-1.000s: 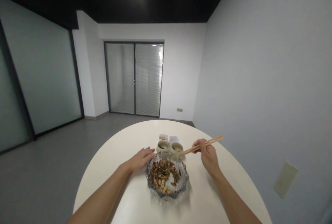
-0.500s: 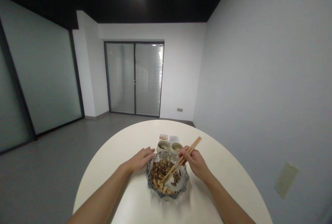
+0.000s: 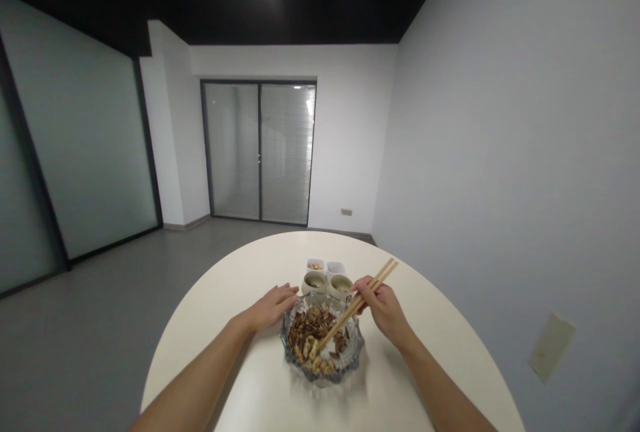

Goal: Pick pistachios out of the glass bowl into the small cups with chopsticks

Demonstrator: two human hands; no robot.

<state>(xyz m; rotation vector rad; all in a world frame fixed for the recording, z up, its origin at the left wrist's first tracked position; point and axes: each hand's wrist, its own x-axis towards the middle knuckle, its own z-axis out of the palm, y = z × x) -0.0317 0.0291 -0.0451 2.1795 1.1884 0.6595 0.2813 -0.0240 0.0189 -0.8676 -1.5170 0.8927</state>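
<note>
A cut-glass bowl (image 3: 354,352) full of mixed dark seeds and pale nuts sits on the round white table (image 3: 240,285) in front of me. My left hand (image 3: 273,305) rests against the bowl's left rim, fingers together and curled lightly on the glass. My right hand (image 3: 383,305) is closed on a pair of wooden chopsticks (image 3: 357,304). Their tips reach down into the seeds near the bowl's middle, and their back ends point up to the right.
Behind the bowl stand two small round cups (image 3: 315,281) and two small white square dishes (image 3: 316,264). A grey floor lies beyond the table's edge. A plain wall runs close along the right side. Glass doors stand at the far end.
My right hand swung the chopsticks from above the right-hand cup down into the bowl, then drew back slightly to the right with the tips still among the seeds. The left hand stayed put.
</note>
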